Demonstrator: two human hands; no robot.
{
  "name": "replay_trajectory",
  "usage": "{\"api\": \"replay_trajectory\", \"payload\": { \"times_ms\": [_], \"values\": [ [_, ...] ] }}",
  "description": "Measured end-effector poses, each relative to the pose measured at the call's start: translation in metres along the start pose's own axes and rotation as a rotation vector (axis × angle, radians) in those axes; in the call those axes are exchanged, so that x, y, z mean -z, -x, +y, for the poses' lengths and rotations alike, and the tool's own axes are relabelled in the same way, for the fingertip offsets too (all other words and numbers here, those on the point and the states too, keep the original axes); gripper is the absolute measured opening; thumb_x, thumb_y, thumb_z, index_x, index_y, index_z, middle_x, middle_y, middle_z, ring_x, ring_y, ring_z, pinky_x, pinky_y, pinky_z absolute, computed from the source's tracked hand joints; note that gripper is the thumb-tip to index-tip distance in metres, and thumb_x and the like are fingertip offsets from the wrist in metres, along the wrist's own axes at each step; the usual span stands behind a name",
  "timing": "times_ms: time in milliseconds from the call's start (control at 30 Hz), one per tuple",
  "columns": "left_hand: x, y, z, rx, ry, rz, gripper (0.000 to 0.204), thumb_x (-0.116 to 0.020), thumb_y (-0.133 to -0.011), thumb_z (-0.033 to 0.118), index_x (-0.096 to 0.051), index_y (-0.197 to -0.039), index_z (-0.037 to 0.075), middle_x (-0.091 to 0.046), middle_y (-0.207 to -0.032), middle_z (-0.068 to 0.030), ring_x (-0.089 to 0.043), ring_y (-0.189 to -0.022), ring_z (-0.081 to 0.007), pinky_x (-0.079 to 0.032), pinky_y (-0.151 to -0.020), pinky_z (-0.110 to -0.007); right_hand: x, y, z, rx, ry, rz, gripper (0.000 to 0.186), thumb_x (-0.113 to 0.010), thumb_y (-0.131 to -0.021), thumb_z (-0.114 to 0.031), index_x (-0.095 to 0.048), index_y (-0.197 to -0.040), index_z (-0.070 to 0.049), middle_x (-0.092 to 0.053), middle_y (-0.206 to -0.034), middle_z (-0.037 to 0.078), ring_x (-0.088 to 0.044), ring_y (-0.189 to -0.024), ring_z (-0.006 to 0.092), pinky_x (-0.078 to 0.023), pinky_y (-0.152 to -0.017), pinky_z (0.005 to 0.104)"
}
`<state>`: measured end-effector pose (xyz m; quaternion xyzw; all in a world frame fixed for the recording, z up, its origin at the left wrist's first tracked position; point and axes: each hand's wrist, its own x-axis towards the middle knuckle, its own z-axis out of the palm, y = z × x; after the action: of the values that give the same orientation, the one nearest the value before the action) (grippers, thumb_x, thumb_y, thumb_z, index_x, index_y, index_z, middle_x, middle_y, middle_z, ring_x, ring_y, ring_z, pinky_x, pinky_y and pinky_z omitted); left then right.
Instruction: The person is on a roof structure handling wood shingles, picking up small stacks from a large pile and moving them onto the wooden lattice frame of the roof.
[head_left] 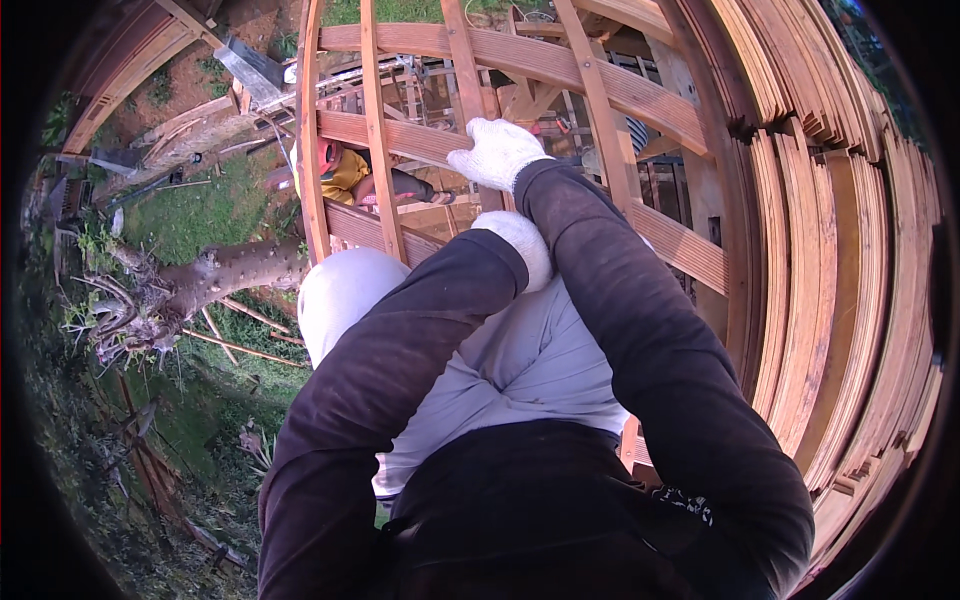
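My right hand (500, 150), in a white knit glove, is at a crossing in the wooden lattice, its fingers curled over an upright batten (460, 60) where it meets a cross board (400, 135). My left hand (515, 245), also gloved, is lower, just under my right forearm beside my raised knee (350, 285); its fingers are hidden. Both my dark-sleeved forearms reach up from the lower edge over my pale trousers. A lower cross board (680, 250) runs behind my right forearm.
Stacked planks (810, 290) fill the right side. Below, through the lattice, a person in yellow (345, 175) works among framing, with another in stripes (635, 135). A cut tree trunk (230, 265), grass and loose poles lie far below to my left.
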<state>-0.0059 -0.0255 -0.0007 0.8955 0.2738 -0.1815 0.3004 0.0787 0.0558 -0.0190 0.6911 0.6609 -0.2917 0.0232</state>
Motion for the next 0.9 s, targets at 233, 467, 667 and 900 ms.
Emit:
{"api": "replay_trajectory", "payload": {
  "times_ms": [233, 467, 667, 900],
  "values": [
    [0.008, 0.0, 0.005, 0.025, -0.021, -0.091, 0.036, -0.056, -0.092, 0.031, -0.075, -0.118, 0.016, -0.073, -0.119, -0.0162, -0.07, -0.109, -0.0351, -0.055, -0.094, -0.045, 0.001, 0.003, 0.002, 0.048, 0.002, 0.03, 0.057, -0.062, -0.091, -0.048, -0.064, -0.125, -0.003, -0.068, -0.12, 0.023, -0.065, -0.117, 0.0364, -0.05, -0.102, 0.045],
    [-0.009, -0.013, -0.007, 0.084, 0.013, 0.001, 0.043, -0.057, -0.093, 0.04, -0.072, -0.122, 0.012, -0.07, -0.123, -0.0183, -0.068, -0.111, -0.0362, -0.052, -0.097, -0.044, 0.007, 0.003, -0.006, 0.013, -0.055, 0.082, 0.059, -0.066, -0.085, -0.048, -0.067, -0.124, -0.004, -0.069, -0.121, 0.022, -0.066, -0.117, 0.0348, -0.052, -0.1, 0.0447],
    [-0.026, -0.029, -0.017, 0.224, 0.038, -0.005, 0.053, -0.058, -0.091, 0.046, -0.066, -0.132, 0.013, -0.065, -0.136, -0.0152, -0.064, -0.124, -0.0321, -0.05, -0.103, -0.041, -0.006, -0.003, -0.009, 0.206, -0.172, 0.403, 0.052, -0.069, -0.086, -0.045, -0.067, -0.118, -0.004, -0.069, -0.112, 0.022, -0.067, -0.108, 0.0373, -0.052, -0.095, 0.0478],
    [-0.013, -0.024, -0.002, 0.387, 0.109, 0.011, 0.041, -0.07, -0.086, 0.03, -0.073, -0.124, 0.016, -0.071, -0.128, -0.009, -0.069, -0.116, -0.0295, -0.054, -0.095, -0.04, 0.0, 0.005, -0.011, 0.201, -0.153, 0.303, 0.054, -0.068, -0.088, -0.046, -0.067, -0.123, -0.005, -0.069, -0.117, 0.021, -0.064, -0.113, 0.0376, -0.049, -0.101, 0.0452]
  ]
}}
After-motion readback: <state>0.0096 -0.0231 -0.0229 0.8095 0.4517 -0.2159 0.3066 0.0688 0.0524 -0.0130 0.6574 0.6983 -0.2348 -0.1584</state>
